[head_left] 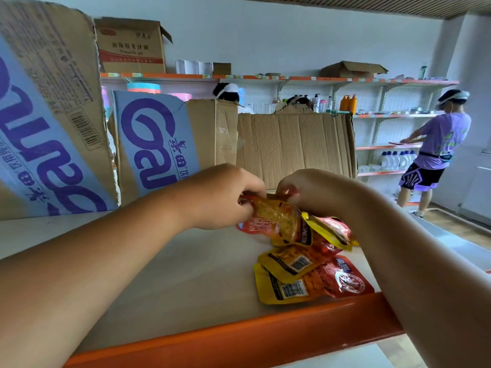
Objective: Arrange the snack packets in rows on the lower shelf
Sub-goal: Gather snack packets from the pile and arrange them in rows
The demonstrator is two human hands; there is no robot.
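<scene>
My left hand (220, 197) was curled, its fingers and thumb pinching the upper left edge of one snack packet (273, 219). My right hand (313, 192) was curled likewise, pinching the upper right corner of the same packet. Both forearms reached in over the orange front rail (239, 333) of the shelf board (186, 274).

The snack packet, orange and yellow, was tilted up at the rear of the pile (292, 261), with its lower end overlapping the packets beneath. The pile lay on the right part of the shelf board, running from mid-depth to the front rail. I counted at least four further packets in it: one yellow and red just under my right wrist, one red showing only a corner below my left hand, and two yellow and red with barcodes up, the nearer of which lay just beside the front rail. Overlap prevented an exact total.

Three cardboard items stood along the rear edge of the shelf board: a large carton (47, 128) with purple lettering at the left rear corner, a second such carton (159, 142) beside it, and a plain flattened sheet (295, 144) at the right. Beyond, wall shelves (292, 79) carried two more cartons on the top level. Three other persons were in view: a person in a purple shirt (438, 144) at the far right, and two seen only as headtops behind the cardboard
</scene>
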